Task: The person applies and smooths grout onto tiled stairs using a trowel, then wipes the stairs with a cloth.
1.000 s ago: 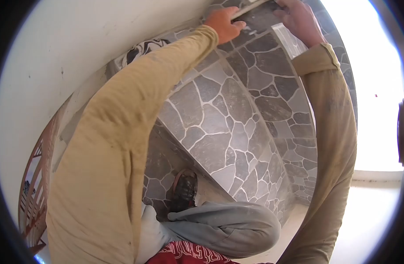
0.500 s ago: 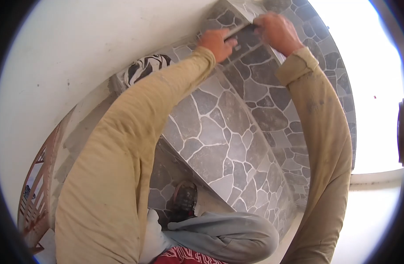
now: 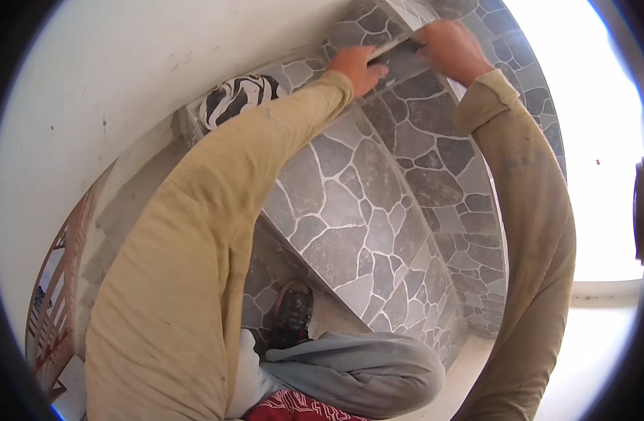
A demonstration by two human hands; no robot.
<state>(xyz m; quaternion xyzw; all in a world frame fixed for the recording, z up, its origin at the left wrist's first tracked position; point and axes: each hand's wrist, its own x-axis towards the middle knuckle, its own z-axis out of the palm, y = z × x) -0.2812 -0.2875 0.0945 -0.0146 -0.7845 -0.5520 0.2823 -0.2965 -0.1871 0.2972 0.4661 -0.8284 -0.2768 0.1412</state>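
Note:
A flat grey piece with a pale straight edge spans the gap between my hands, against the stone-patterned step at the top of the view. My left hand is closed at its left end, thumb and fingers around it. At the right end my right hand bends its fingers over the piece, beside the pale edge of the step. Slight blur and the fingers themselves hide the exact grip. Grey stone-patterned tiles with white joints cover the step below.
A black-and-white patterned bundle lies by the white wall at left. A brown metal railing stands lower left. My shoe rests on the lower step, near the tiled step's edge. Bright light fills the right side.
The view has shifted slightly, so the steps and bundle sit a little farther right. Both hands stay at the grey piece, with only a small movement.

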